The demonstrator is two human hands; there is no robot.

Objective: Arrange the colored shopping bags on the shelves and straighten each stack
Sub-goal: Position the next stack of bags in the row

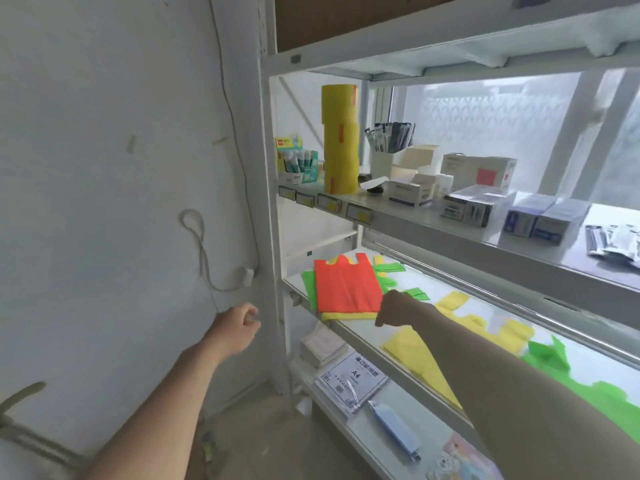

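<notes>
An orange shopping bag (346, 285) lies flat on top of a stack at the left end of the middle shelf (377, 344), over a yellow bag (349, 315) and a green bag (309, 284). My right hand (394, 308) rests at the stack's right front corner, fingers curled down against the yellow bag's edge; whether it grips is unclear. My left hand (235, 327) hangs in the air left of the shelf post, fingers loosely curled, holding nothing. More yellow bags (481, 317) and green bags (550, 351) lie scattered along the shelf to the right.
The upper shelf carries a tall yellow roll stack (340, 138), glue sticks (299, 161), a pen cup (384, 147) and several boxes (478, 202). The lower shelf holds paper packs (351, 379). A white wall with a cable (239, 150) is on the left.
</notes>
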